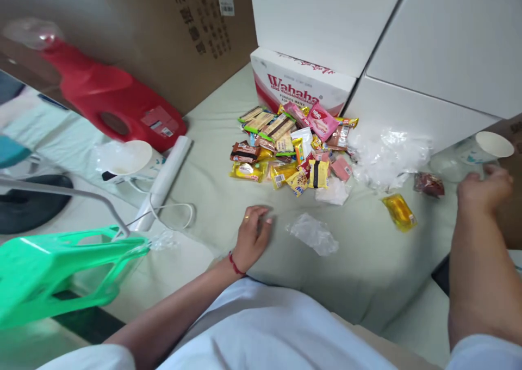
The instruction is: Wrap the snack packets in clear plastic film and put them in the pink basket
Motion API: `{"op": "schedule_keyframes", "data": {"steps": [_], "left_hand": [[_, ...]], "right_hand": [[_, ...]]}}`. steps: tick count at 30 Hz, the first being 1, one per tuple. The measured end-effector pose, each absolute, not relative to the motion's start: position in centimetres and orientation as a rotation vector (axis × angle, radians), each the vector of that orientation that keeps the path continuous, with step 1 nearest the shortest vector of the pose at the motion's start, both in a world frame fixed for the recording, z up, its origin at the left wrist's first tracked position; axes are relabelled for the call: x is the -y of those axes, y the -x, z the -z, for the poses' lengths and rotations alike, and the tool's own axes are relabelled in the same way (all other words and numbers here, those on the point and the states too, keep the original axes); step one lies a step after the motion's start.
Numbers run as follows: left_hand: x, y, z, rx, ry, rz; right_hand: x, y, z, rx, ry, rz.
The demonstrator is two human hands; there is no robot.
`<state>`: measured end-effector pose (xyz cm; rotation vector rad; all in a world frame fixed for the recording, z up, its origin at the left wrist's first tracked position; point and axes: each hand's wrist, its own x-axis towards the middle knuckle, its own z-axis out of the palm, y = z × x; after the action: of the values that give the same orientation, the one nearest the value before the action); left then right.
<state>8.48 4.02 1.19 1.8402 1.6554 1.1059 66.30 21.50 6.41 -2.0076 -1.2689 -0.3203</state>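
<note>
My left hand (pixel 253 236) rests on the pale green sheet (pixel 228 196), fingers loosely bent and thumb apart, with nothing visible in it. A crumpled clear plastic wrapper (pixel 314 234) lies to its right. Beyond is a pile of small wrapped snacks (pixel 285 147), with wafer packs, pink packets and yellow packets. At the far right my right hand (pixel 485 187) is curled just in front of a white paper cup (pixel 494 145); its fingertips are partly hidden, and I cannot make out what they hold. A dark brown packet (pixel 429 185) and a yellow packet (pixel 399 212) lie to its left.
A Wahaha carton (pixel 302 81) stands behind the pile, beside large white boxes (pixel 440 49). Clear plastic packaging (pixel 387 155) lies right of the pile. Leftward are a red jug (pixel 122 98), another paper cup (pixel 138 158), a white roll (pixel 165 182), a cable and a green stool (pixel 73 266).
</note>
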Motion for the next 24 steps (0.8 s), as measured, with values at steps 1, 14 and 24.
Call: {"op": "schedule_keyframes", "data": {"steps": [1,14,24], "left_hand": [[-4.4,-8.9,-1.4,-1.620,-1.863,-1.093],[-6.6,-10.0,-0.5,-0.945,-2.134,-0.864],[-3.3,-6.4,-2.5,-1.367,-1.234,-1.051]], "right_hand": [[-20.2,-64.3,-6.5,1.136,2.032,0.317],[-6.6,-35.3,-1.9,1.538,1.513,-1.425],[-3.8,-30.5,-3.3,0.993,1.467,-1.242]]}}
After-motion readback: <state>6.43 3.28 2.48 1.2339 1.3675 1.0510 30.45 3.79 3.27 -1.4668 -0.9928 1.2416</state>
